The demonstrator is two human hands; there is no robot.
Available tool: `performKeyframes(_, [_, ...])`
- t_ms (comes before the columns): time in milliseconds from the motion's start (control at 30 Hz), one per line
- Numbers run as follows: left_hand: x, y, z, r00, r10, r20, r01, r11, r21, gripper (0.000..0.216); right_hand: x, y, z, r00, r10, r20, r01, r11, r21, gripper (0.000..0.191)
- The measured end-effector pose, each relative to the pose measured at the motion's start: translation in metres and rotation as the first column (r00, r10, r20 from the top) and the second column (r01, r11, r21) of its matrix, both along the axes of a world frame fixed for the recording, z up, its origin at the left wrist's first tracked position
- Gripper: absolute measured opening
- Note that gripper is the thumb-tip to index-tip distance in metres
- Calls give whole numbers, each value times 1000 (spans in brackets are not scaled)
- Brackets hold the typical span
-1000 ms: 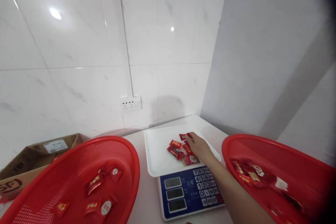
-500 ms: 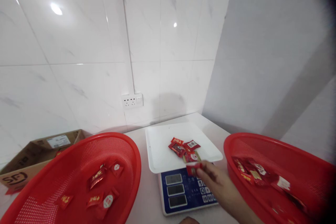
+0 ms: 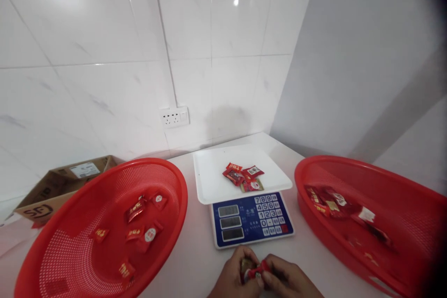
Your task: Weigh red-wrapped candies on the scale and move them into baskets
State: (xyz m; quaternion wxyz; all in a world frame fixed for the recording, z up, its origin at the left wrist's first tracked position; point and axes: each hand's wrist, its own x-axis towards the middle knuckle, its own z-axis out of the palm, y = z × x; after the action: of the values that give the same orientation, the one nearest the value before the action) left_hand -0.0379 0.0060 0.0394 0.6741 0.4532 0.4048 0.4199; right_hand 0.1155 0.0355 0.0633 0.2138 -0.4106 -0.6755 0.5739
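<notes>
Below the scale's keypad, my left hand (image 3: 234,275) and my right hand (image 3: 287,277) are close together, both closed on small red wrapped packets (image 3: 257,272). A gold-brown piece also shows between the left fingers; my fingers partly hide it. Just beyond my hands stands a blue and white digital scale (image 3: 251,218) with its white weighing tray (image 3: 209,174). Several red packets (image 3: 234,176) lie in a loose pile on that tray, with a gold and red packet (image 3: 252,186) at the near side.
On the left a red plastic basket (image 3: 179,205) holds several red packets. Another red basket (image 3: 302,205) with more packets stands on the right. A cardboard box (image 3: 38,209) sits behind the left basket. A tiled wall with a socket (image 3: 174,117) bounds the white table.
My right hand has drawn back from the tray's front edge with a red packet and met my left hand, which has come further into view. The view has tilted downward.
</notes>
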Motion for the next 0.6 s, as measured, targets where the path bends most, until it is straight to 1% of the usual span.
performKeyframes(100, [-1,0,5,1000,28,6,-28,999,16,43,-3,-1,6,997,-5,-77,3,999,-37,31])
performKeyframes(167, [0,0,6,999,40,9,-41,999,16,42,-4,-2,7,995,-26,-100,21,999,-50,30])
performKeyframes(333, [2,-2,5,998,62,21,-61,997,-37,35,-3,-3,1,997,-70,-46,69,998,-11,29])
performKeyframes(400, [3,-1,4,994,78,74,-74,995,-64,37,-2,-3,2,995,-92,-44,91,996,-9,28])
performKeyframes(500, [3,0,2,973,101,206,-82,991,-102,41,1,0,4,985,-164,-53,163,986,-16,30])
performKeyframes(600, [3,-1,0,943,97,318,-79,995,-68,37,2,6,9,962,-254,-97,250,967,-52,32])
